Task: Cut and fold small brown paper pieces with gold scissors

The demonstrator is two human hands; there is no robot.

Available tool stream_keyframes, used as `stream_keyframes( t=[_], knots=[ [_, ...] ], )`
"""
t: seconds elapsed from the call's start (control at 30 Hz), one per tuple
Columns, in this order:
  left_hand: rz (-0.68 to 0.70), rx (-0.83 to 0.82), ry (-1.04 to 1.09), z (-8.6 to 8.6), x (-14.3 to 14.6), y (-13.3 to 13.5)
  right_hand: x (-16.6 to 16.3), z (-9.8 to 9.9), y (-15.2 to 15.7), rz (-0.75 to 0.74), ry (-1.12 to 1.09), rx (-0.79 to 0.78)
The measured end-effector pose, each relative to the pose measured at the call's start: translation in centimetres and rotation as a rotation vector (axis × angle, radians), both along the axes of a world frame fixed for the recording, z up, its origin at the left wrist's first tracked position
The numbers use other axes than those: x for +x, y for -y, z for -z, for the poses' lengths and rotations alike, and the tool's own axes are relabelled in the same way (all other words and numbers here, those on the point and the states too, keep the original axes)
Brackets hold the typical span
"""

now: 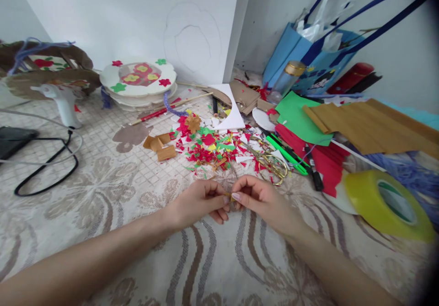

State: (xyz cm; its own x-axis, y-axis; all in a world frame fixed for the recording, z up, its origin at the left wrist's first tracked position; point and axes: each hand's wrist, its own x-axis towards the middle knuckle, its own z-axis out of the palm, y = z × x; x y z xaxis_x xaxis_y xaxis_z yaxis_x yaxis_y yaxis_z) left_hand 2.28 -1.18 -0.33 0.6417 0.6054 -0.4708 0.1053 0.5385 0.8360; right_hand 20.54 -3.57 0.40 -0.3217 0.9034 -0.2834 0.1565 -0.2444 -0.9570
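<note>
A small piece of brownish-yellow paper (pixel 231 197) is pinched between my two hands over the patterned cloth, mostly covered by the fingers. My left hand (pixel 206 200) is closed, thumb against fingers, at the paper's left end. At the other end, the thumb and index finger of my right hand (pixel 257 198) grip it. Just beyond the fingertips lie gold-handled scissors (pixel 274 166) and a heap of red, green and white paper scraps (pixel 209 153). A brown paper flower (pixel 193 123) rests on the heap, with folded brown paper pieces (pixel 159 146) to its left.
A yellow tape roll (pixel 384 203), a black marker (pixel 314 173), green paper (pixel 300 118) and brown crepe paper (pixel 380 125) crowd the right side. Farther back stand decorated white plates (pixel 139 79) and a blue bag (pixel 308 59). A white glue gun (pixel 61 102) and a cable (pixel 48 189) occupy the left.
</note>
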Motion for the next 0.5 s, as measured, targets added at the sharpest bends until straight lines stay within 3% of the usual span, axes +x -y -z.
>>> stream_keyframes(
  t=[0.5],
  knots=[
    [0.016, 0.024, -0.002, -0.20, 0.01, 0.04, -0.04, 0.30, 0.21, -0.022, 0.039, 0.039]
  ],
)
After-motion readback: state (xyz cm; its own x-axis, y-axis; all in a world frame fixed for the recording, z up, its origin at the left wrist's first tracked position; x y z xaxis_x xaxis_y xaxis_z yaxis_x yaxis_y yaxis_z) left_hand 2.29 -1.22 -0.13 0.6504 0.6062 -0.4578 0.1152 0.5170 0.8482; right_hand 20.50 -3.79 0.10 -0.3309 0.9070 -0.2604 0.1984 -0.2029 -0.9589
